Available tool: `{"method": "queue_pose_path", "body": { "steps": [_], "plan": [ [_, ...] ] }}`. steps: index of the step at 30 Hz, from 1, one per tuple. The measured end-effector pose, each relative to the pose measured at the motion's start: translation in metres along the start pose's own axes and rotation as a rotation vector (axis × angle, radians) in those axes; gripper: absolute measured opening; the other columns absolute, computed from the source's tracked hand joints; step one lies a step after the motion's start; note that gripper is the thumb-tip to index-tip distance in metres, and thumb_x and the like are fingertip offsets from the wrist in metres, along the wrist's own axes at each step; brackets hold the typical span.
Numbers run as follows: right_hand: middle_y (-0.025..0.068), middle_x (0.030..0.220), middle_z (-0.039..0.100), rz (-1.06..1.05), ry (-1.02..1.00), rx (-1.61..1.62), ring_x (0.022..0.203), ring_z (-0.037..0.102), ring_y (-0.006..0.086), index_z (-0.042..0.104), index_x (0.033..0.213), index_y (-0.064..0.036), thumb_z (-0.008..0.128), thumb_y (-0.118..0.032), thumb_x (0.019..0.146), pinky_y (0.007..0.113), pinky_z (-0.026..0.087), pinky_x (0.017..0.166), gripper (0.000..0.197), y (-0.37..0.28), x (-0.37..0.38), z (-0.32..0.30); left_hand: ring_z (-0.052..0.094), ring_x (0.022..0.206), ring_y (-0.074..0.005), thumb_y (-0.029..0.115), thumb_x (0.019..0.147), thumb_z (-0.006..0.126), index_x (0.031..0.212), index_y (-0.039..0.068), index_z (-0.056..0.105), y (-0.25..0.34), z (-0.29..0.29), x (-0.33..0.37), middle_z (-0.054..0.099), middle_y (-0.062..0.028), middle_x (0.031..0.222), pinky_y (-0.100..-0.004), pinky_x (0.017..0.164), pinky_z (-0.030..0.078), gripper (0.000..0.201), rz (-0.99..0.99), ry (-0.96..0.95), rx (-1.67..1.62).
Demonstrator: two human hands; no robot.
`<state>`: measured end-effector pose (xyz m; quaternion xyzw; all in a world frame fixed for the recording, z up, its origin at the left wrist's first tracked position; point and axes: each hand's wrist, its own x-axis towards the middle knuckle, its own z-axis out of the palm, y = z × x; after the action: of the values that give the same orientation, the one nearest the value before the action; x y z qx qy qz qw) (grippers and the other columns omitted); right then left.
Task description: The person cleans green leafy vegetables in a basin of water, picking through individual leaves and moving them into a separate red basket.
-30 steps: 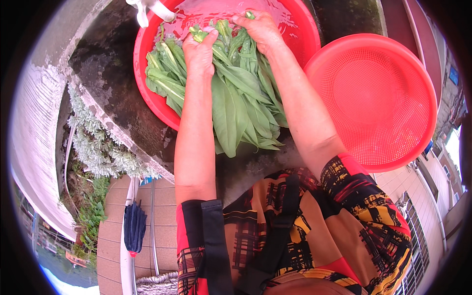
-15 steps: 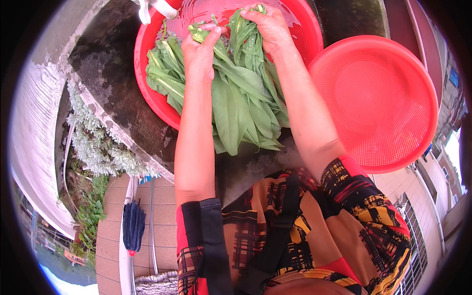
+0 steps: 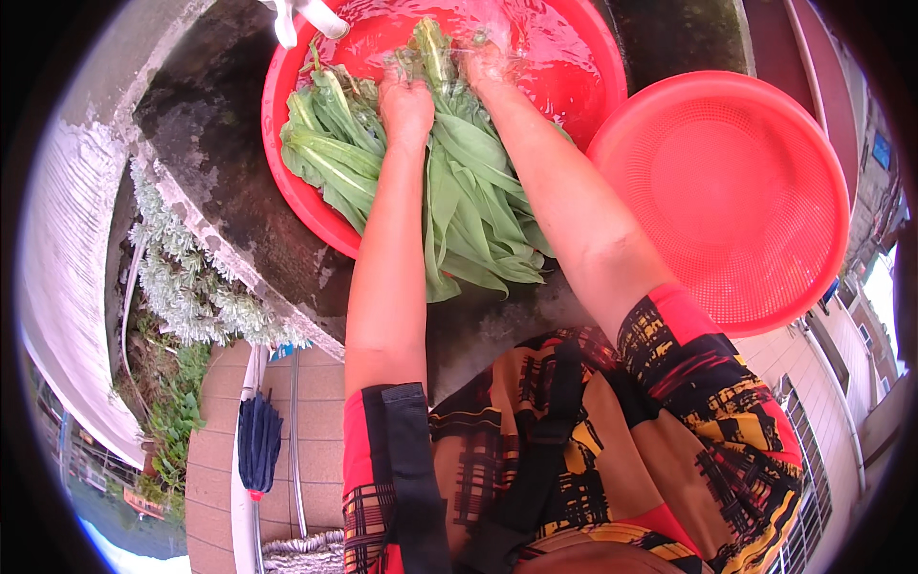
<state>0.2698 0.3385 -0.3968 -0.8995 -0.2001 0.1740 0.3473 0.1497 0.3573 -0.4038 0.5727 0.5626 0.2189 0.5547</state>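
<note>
Both hands sit lower than in the earlier frame: left hand (image 3: 406, 113) and right hand (image 3: 490, 72) are down at the water (image 3: 564, 53). Leafy greens (image 3: 464, 182) lie in the red basin (image 3: 612, 67) at twelve o'clock, leaves draping over its rim toward six. Left fingers appear curled closed on stem ends; right fingers are blurred by water, grip cannot be told. Judgement: stems want a light hold, spread apart underwater, without crushing leaves.

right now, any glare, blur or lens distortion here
Head view: white glints streak the water in the red basin; head view: the right hand looks smeared by the water; head view: the pale wall at left bows and the corners go black.
</note>
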Motion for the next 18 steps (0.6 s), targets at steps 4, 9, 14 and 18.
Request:
{"method": "queue_pose_path", "body": {
  "steps": [4,9,14,18],
  "plan": [
    [0.0025,0.061,0.056,-0.069,-0.001,0.162,0.054,0.049,0.0213,0.058,0.081,-0.0022,0.063,-0.015,0.079,0.034,0.045,0.057,0.013,-0.026,-0.002,-0.022,0.052,0.091,-0.0198,-0.001,0.08,0.051,0.112,0.0,0.049,0.011,-0.007,0.002,0.056,-0.0096,0.104,-0.032,0.082,0.042,0.032,-0.138,0.007,-0.321],
    [-0.0003,0.066,0.055,-0.157,-0.315,0.865,0.057,0.049,0.0067,0.056,0.083,-0.0032,0.058,-0.006,0.083,0.02,0.039,0.052,0.004,-0.12,-0.021,-0.112,0.051,0.103,-0.0184,-0.002,0.087,0.047,0.115,-0.002,0.047,0.111,-0.059,-0.042,0.054,-0.0105,0.112,-0.0339,0.09,0.041,0.028,-0.087,-0.041,-0.9],
    [0.0037,0.078,0.058,-0.36,-0.5,0.823,0.073,0.056,0.0124,0.056,0.098,-0.0014,0.073,-0.01,0.071,0.025,0.045,0.066,0.033,-0.174,-0.043,-0.15,0.046,0.112,-0.0229,0.021,0.093,0.043,0.122,-0.006,0.04,0.192,-0.083,-0.055,0.048,-0.0162,0.12,-0.0354,0.097,0.035,0.04,0.152,-0.371,-0.94],
    [0.0113,0.086,0.059,-0.807,-0.336,0.425,0.085,0.056,0.0203,0.056,0.101,0.0023,0.074,-0.013,0.066,0.031,0.044,0.078,0.042,-0.176,-0.037,-0.152,0.04,0.117,-0.0236,0.053,0.089,0.039,0.125,-0.009,0.034,0.204,-0.083,-0.058,0.042,-0.0163,0.126,-0.0364,0.102,0.029,0.072,-0.006,-0.696,-1.563]
  ]
}}
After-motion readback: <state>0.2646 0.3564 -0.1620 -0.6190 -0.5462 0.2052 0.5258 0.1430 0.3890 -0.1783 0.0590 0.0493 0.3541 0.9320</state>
